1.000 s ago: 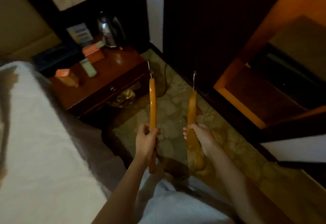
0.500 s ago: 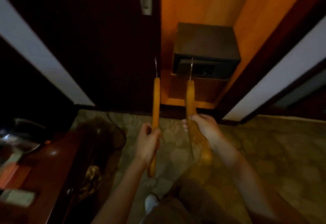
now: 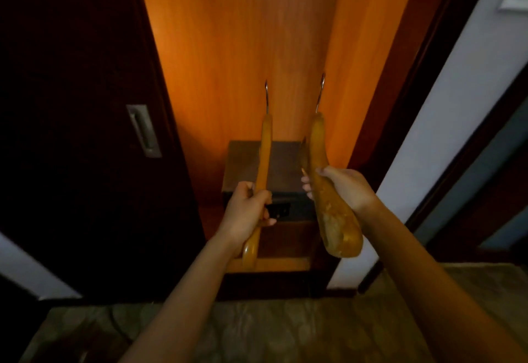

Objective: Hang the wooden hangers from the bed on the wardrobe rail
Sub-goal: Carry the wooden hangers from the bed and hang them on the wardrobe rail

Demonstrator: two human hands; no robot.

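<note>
I hold two wooden hangers edge-on in front of the open wardrobe [image 3: 245, 48], metal hooks pointing up. My left hand [image 3: 248, 211] is closed around the thin left hanger [image 3: 265, 151]. My right hand [image 3: 344, 188] grips the broader right hanger [image 3: 328, 191], whose rounded end hangs below my wrist. Both hangers are held upright, about a hand's width apart. The wardrobe rail is out of view above the frame.
A dark safe box [image 3: 248, 168] sits on the wardrobe floor behind the hangers. The dark sliding door [image 3: 80, 122] with a metal recessed handle [image 3: 143, 131] stands at left. A white wall [image 3: 445, 111] lies to the right, patterned carpet [image 3: 285, 331] below.
My view has swung from the bedside table and bed to face the wardrobe interior, and tilted up. Both hands have risen with the hangers still gripped.
</note>
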